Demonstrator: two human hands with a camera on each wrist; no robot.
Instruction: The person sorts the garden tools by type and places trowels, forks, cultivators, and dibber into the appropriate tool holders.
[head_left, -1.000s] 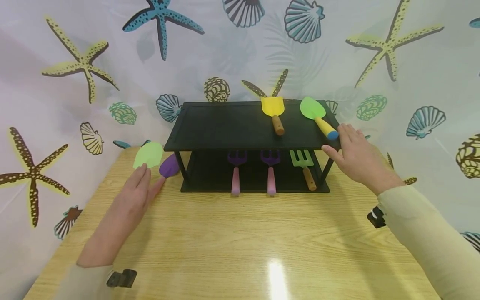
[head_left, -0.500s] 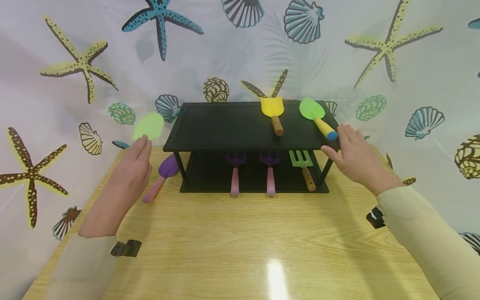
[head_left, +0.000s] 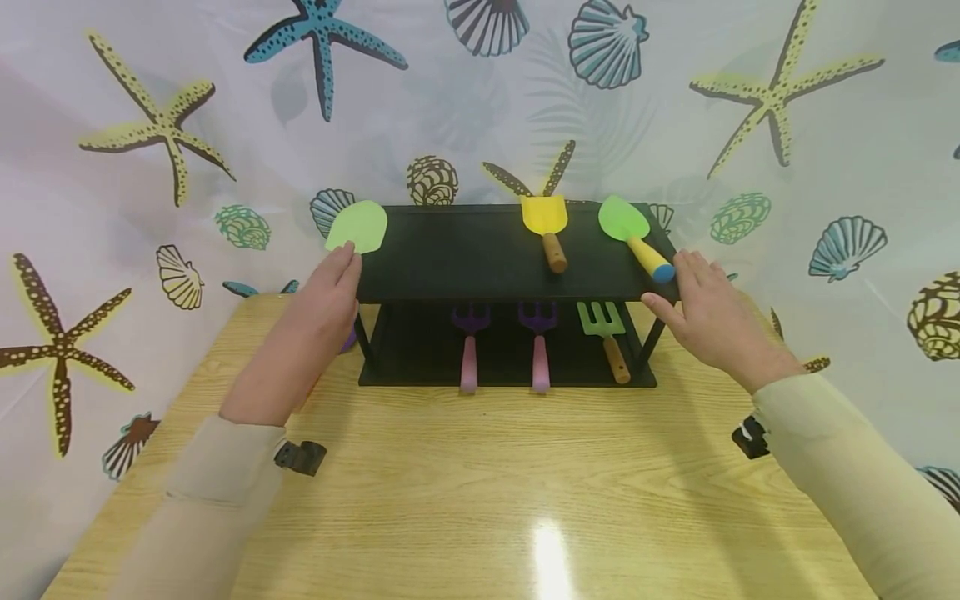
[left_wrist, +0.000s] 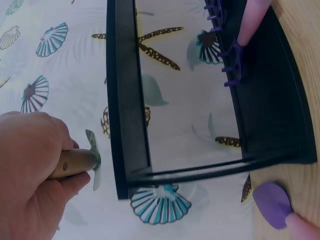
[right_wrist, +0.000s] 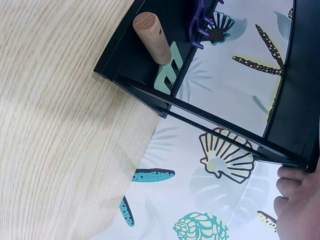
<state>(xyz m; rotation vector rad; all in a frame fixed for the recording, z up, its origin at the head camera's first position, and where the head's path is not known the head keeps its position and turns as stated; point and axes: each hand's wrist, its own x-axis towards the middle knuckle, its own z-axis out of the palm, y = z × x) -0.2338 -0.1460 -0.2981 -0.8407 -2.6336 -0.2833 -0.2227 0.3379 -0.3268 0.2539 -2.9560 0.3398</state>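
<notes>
My left hand (head_left: 311,321) grips the wooden handle (left_wrist: 75,162) of a hand trowel with a light green blade (head_left: 358,227). In the head view the blade appears over the left end of the black two-tier rack (head_left: 450,258); the left wrist view shows a gap between them. My right hand (head_left: 705,321) holds the rack's right front corner, thumb at the front edge, fingers over the end. Near it on the top shelf lie a green trowel with a yellow handle (head_left: 626,218) and a yellow shovel with a wooden handle (head_left: 546,215).
The lower shelf bears two purple forks with pink handles (head_left: 468,367) (head_left: 541,367) and a green fork with a wooden handle (head_left: 602,321). A purple trowel (left_wrist: 272,205) lies on the wooden table (head_left: 487,483) left of the rack. A patterned cloth (head_left: 465,100) hangs behind.
My left hand has lifted the light green trowel from beside the rack, then carried it right toward the rack's left end. My right hand has stayed at the rack's corner.
</notes>
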